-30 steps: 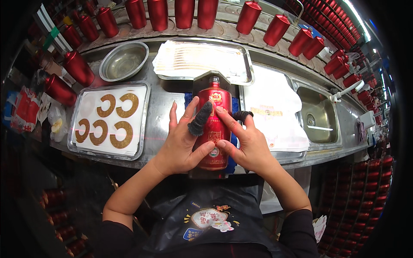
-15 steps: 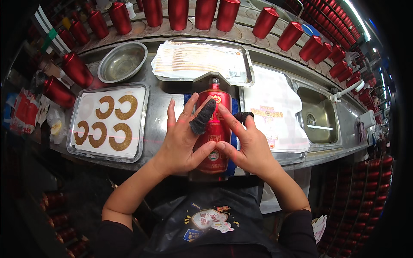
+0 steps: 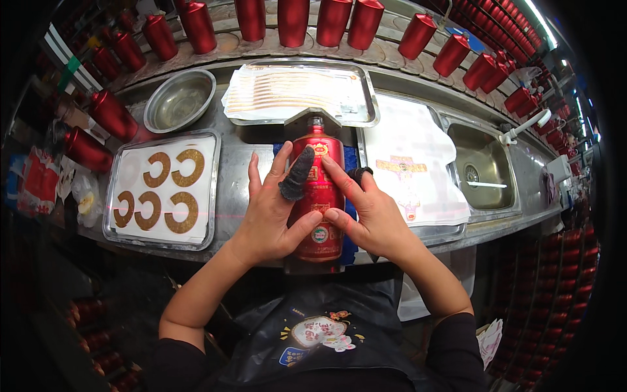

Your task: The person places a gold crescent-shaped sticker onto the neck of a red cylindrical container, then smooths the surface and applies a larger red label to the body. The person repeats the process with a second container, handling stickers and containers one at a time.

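A glossy red bottle (image 3: 319,196) with gold markings lies on its back in an angled metal holder (image 3: 297,120), neck pointing away from me. Both hands rest on its upper face. My left hand (image 3: 263,212) is spread, its fingers stretched forward; a black cloth finger cover (image 3: 297,175) reaches over the bottle's upper part. On the other side, my right hand (image 3: 375,215) touches the front with an extended index fingertip near the gold emblem. A black cover (image 3: 361,173) wraps another right finger. The thumbs nearly meet over the lower label. Neither hand wraps around the bottle.
On the left a tray (image 3: 212,189) holds several gold C-shaped pieces; a metal bowl (image 3: 149,108) sits behind. A tray of gold strips (image 3: 373,111) stands beyond the bottle, cross-shaped decals (image 3: 401,168) lie right, beside a sink (image 3: 499,196). Red bottles (image 3: 292,23) line a conveyor (image 3: 228,55).
The red bottles on the conveyor have shifted to the right. My view has moved slightly; both hands stay in nearly the same place on the bottle.
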Motion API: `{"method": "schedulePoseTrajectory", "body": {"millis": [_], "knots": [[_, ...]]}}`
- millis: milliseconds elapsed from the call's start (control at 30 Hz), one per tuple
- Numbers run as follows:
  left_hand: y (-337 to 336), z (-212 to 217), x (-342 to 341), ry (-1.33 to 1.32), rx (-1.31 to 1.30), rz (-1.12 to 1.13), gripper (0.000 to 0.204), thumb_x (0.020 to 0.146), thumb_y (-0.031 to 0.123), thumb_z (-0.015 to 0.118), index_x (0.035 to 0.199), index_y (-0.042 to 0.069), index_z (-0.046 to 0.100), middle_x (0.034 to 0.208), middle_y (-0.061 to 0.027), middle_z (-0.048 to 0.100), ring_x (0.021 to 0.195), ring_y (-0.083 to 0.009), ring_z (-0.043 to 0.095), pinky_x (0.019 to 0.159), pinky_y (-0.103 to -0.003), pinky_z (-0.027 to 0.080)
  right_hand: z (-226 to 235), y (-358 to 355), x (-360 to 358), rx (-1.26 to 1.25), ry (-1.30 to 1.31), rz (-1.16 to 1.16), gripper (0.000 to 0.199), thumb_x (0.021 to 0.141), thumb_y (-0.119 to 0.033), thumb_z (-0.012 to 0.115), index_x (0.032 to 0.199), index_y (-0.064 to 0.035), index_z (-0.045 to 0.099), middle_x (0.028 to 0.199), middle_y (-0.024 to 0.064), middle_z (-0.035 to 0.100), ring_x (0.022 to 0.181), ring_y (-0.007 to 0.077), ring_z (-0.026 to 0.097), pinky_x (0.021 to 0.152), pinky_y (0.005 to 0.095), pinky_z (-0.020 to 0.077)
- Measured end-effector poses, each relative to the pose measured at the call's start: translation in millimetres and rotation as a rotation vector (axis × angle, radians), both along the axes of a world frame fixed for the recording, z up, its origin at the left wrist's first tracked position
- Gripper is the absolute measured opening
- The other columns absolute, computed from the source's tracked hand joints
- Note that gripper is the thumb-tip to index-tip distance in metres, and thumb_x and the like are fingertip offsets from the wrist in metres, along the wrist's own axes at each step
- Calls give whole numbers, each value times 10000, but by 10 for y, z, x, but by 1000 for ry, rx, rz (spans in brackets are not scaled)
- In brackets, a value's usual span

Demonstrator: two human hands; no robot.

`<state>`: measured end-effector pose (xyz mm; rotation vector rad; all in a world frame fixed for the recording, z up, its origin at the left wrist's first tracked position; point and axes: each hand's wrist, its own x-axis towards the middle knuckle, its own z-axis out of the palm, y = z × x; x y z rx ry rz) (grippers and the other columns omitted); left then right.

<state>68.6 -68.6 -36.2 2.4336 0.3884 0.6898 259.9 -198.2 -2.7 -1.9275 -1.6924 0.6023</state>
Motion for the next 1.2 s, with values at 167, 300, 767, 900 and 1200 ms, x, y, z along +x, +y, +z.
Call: {"method": "schedulePoseTrajectory", "body": {"millis": [167, 300, 767, 900, 1200], "knots": [[-23, -103, -171, -83, -120, 16, 809, 932, 372, 637, 1590, 92, 258, 1613, -197, 332, 1539, -393, 180, 1178, -639, -49, -39, -123, 117, 6, 31, 20, 778, 926, -510, 643, 1600, -310, 309, 847, 146, 431, 723, 310, 514, 687, 389, 432], [-97, -194, -272, -147, -250, -45, 825, 946, 357, 638, 1607, 107, 213, 1633, -196, 302, 1543, -387, 183, 1189, -609, -54, -159, -207, 180, 34, 5, 114, 764, 905, -515, 676, 1577, -358, 348, 870, 157, 464, 712, 324, 541, 672, 405, 453], [-68, -166, -249, -81, -145, -57, 798, 947, 397, 644, 1591, 98, 281, 1616, -140, 361, 1549, -339, 191, 1197, -600, -47, -167, -211, 170, 35, 51, 120, 824, 881, -566, 690, 1576, -245, 387, 835, 88, 402, 728, 245, 424, 680, 359, 380], [-113, -178, -207, -60, -117, -71, 803, 935, 392, 663, 1586, 95, 298, 1606, -142, 375, 1547, -333, 198, 1197, -603, -40, -193, -190, 161, -12, 39, 129, 822, 869, -582, 696, 1569, -269, 399, 846, 93, 408, 731, 249, 436, 681, 357, 384], [-88, -145, -214, -66, -111, -79, 807, 923, 388, 674, 1574, 69, 319, 1594, -166, 386, 1539, -355, 214, 1193, -600, -45, -230, -201, 204, 26, 93, 136, 860, 860, -605, 693, 1582, -271, 368, 841, 100, 412, 720, 250, 443, 676, 362, 391]]}}
